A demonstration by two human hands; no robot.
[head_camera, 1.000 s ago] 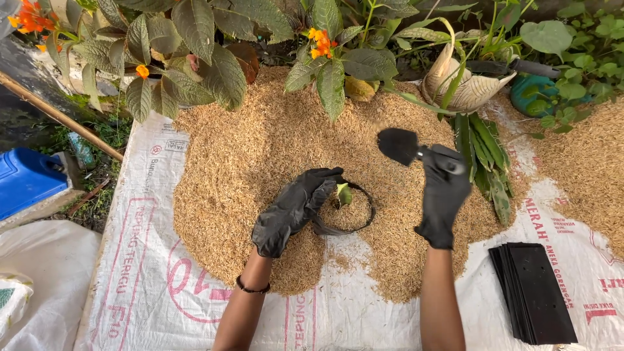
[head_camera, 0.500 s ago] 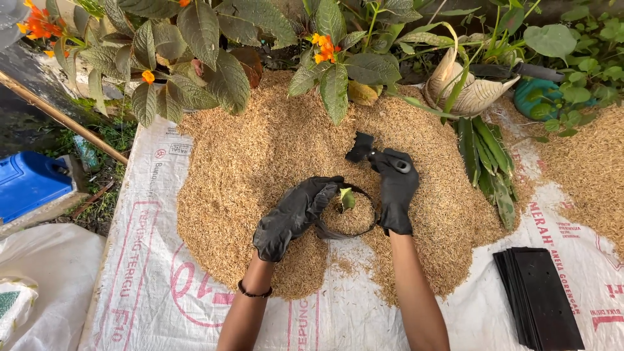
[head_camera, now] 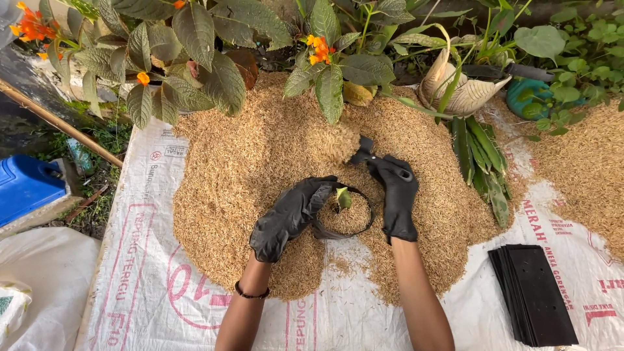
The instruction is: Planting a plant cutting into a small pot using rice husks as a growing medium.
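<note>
Round black plastic grow bag [head_camera: 346, 214] with green seedling [head_camera: 343, 197], sunk in the tan rice-husk heap [head_camera: 260, 162]. Left hand [head_camera: 289, 216] grips its rim; right hand [head_camera: 396, 195], beside it, grips a husk-laden small black trowel [head_camera: 359, 151].

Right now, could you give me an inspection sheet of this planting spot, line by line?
Surface: white woven sack spread on the ground, heaped with rice husks.
Job's things: black grow bag part-filled with husks, small seedling inside; black trowel loaded with husks.
Clutter: stack of flat black bags; cut green leaves.
Grips: left hand gloved, on the bag rim; right hand gloved, holding the trowel.
Cables: nothing seen.
Surroundings: orange-flowered plants; blue container.
</note>
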